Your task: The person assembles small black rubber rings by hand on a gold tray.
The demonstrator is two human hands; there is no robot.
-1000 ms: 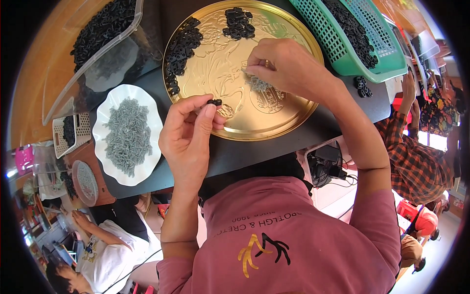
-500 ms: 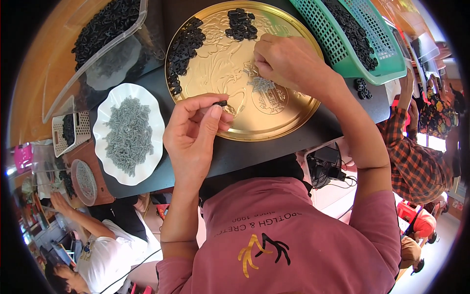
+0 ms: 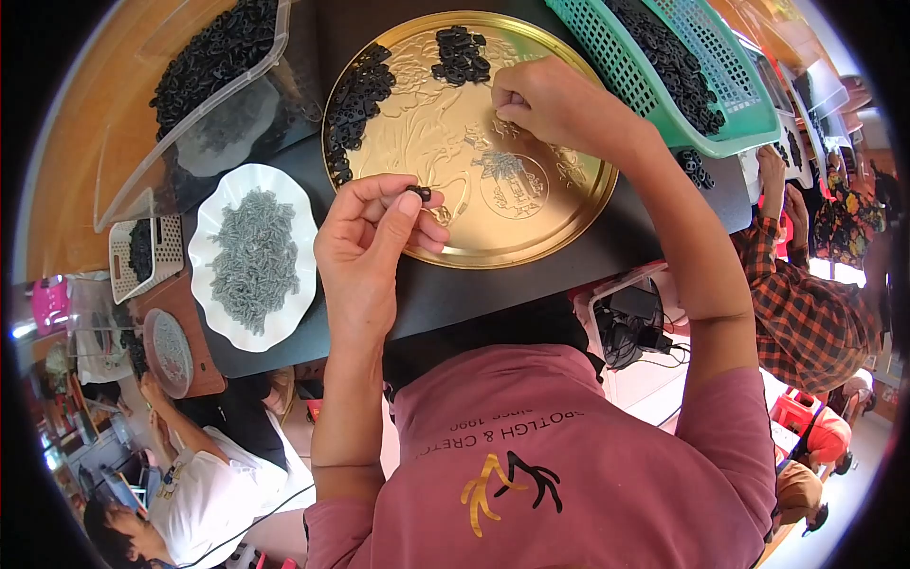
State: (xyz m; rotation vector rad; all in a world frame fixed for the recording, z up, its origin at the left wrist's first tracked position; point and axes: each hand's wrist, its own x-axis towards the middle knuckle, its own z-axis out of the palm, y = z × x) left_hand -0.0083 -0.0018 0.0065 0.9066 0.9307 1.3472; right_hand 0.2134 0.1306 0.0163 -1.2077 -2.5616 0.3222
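My left hand pinches a small black plastic part between thumb and forefinger, over the near left of a round gold tray. Above the tray's right half is my right hand, its fingers curled together; whatever they hold is hidden. Just below that hand, a little heap of silvery screws lies on the tray. Black parts like the held one form a large heap along the tray's left rim and a smaller heap near its far edge.
A white scalloped dish full of screws stands left of the tray. Beyond it is a clear bin with black parts. A green basket of black parts stands at the right, beside a few loose ones. Other people sit on both sides.
My right hand has lifted slightly away from the screw heap, leaving more of it in view. My left hand has shifted a little, and the black part shows more between its fingertips.
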